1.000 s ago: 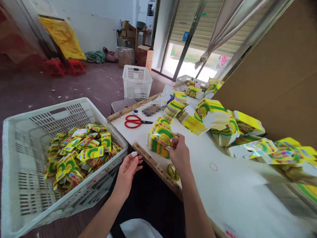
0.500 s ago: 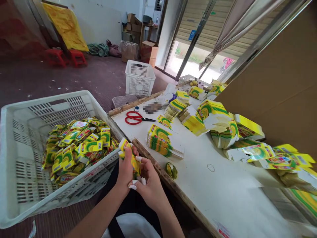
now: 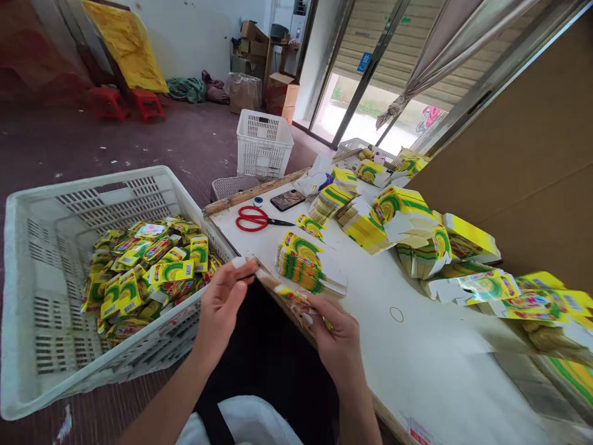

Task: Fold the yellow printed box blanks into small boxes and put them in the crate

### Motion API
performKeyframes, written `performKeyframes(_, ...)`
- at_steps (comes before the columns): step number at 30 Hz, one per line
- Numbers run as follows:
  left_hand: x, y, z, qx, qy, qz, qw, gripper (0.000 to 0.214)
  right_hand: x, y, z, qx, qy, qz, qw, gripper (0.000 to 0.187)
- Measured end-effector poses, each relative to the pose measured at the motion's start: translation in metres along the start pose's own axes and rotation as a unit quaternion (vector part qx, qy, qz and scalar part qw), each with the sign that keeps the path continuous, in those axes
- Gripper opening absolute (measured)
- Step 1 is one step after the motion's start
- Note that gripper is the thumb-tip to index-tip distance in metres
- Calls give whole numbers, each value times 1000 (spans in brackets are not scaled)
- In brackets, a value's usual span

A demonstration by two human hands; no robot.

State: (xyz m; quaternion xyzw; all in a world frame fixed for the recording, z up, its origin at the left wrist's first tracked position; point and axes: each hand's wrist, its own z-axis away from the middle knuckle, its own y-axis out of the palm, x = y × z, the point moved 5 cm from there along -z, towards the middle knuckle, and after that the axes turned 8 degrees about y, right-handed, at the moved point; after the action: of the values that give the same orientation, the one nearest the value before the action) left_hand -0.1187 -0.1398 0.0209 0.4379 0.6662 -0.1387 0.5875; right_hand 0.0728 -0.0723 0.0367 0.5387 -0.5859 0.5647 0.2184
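My right hand (image 3: pixel 340 343) is closed on a yellow-green carton (image 3: pixel 294 298), blurred by motion, right over the table's wooden front edge. My left hand (image 3: pixel 222 303) hovers between the crate and the table with thumb and fingertips pinched together. What they pinch is too small to tell; it may be a flap of the same carton. Just beyond the hands a stack of flat yellow-green cartons (image 3: pixel 303 266) lies on the white table (image 3: pixel 417 364). At my left a white plastic crate (image 3: pixel 32 247) holds several folded cartons (image 3: pixel 143 272).
Red scissors (image 3: pixel 254 218), a phone (image 3: pixel 288 199) and a small tape roll lie at the table's far left. Heaps of cartons (image 3: pixel 398 216) run along a big cardboard sheet (image 3: pixel 519 154) on the right. A white basket (image 3: pixel 264 145) stands on the floor beyond.
One second ago my right hand touched the stack. Half a second ago both hands held a carton near the crate. Now they have parted; the right one carries the carton over the table edge.
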Motion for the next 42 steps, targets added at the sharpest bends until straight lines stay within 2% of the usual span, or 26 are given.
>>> performKeyframes(2, -21, -1, -3, 48, 74, -64, 994, 39, 11, -7, 0, -18, -79, 106, 991, 33)
performKeyframes(4, -32, 9, -2, 147, 108, -171, 968, 58, 22, -3, 3, -10, -144, 169, 975, 33)
performKeyframes(6, -27, 23, 3, 257, 88, -274, 923, 77, 31, 6, 8, 14, -191, 178, 965, 36)
performKeyframes(7, -21, 29, 6, 302, 65, -309, 899, 79, 33, 10, 11, 21, -202, 173, 964, 39)
performKeyframes(9, -8, 36, 10, 344, 25, -349, 871, 67, 32, 11, 15, -14, -189, 144, 971, 43)
performKeyframes(12, 2, 38, 15, 334, 20, -367, 868, 56, 12, 3, 16, -93, -74, 26, 993, 65)
performKeyframes(14, 4, 38, 19, 329, 39, -367, 869, 62, -5, 8, 16, -65, 33, -101, 992, 67)
performKeyframes(16, 5, 39, 25, 334, 62, -370, 865, 68, -18, 23, 16, 14, 135, -225, 965, 56)
performKeyframes(18, 5, 43, 31, 352, 93, -372, 854, 72, -25, 39, 19, 79, 214, -317, 921, 52)
performKeyframes(20, 6, 47, 36, 379, 120, -368, 841, 71, -28, 51, 21, 121, 261, -368, 884, 54)
performKeyframes(22, 7, 49, 39, 399, 126, -362, 833, 66, -32, 56, 23, 150, 283, -383, 866, 57)
performKeyframes(24, 8, 49, 38, 402, 104, -361, 835, 57, -36, 55, 24, 158, 282, -370, 871, 59)
performKeyframes(25, 10, 48, 36, 401, 89, -363, 836, 54, -36, 53, 23, 157, 265, -356, 883, 59)
performKeyframes(28, 18, 46, 34, 409, 36, -369, 834, 52, -27, 44, 23, 140, 165, -252, 943, 56)
performKeyframes(31, 28, 44, 32, 398, 27, -367, 840, 69, -13, 41, 22, 125, 54, -107, 985, 55)
performKeyframes(34, 27, 41, 29, 349, 86, -368, 857, 79, -10, 37, 20, 86, -17, -58, 994, 61)
performKeyframes(37, 23, 34, 24, 334, 81, -414, 843, 63, -18, 30, 18, 43, -32, -47, 997, 65)
performKeyframes(39, 19, 28, 20, 335, 56, -449, 827, 52, -22, 30, 18, 73, -37, -23, 996, 67)
performKeyframes(42, 10, 26, 15, 342, 53, -468, 813, 49, -21, 35, 21, 141, -39, 13, 989, 70)
